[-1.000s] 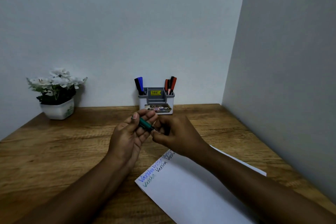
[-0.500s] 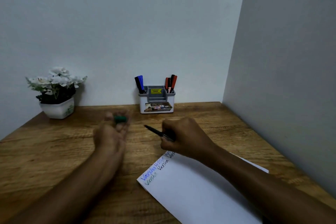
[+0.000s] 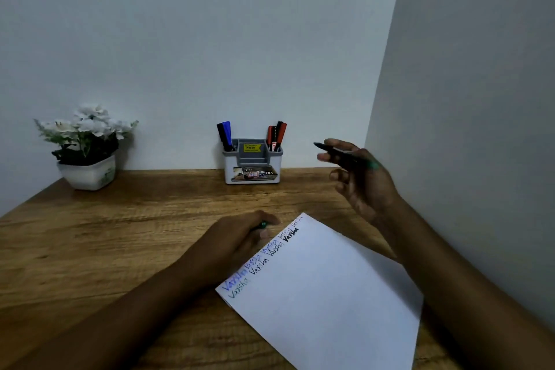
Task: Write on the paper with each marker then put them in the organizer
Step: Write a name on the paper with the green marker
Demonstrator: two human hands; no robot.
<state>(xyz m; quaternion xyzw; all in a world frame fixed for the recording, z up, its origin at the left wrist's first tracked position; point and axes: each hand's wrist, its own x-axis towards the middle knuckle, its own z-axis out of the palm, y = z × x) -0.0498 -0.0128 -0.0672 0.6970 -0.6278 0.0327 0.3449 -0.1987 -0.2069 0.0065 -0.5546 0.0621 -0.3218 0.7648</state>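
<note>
— Where's the green marker [image 3: 342, 153] just now?

— Up in the right hand [image 3: 360, 177], well above the tabletop [image 3: 120, 234], held between thumb and forefinger with the other fingers spread loose. Its long axis runs nearly level, dark tip pointing left toward the organizer [image 3: 252, 170], green tail by the knuckles.

— And the cap?

— A green bit shows in the left hand [image 3: 237, 237], which is curled shut around it; I take it for the cap [image 3: 263, 224], though it's small and half hidden. That hand rests at the top left edge of the paper [image 3: 324, 294].

— So which way must the marker travel?

— Down and toward the person. The paper lies below and left of the right hand (a row of written words runs along its upper edge), and the right hand is the nearer one to the blank part.

— What's changed in the last second?

— Both hands were together over the tabletop, pulling the marker apart. Half a second ago they'd split, the marker low by the paper. Now the right hand has lifted it high, and the left has come onto the sheet's edge.
</note>
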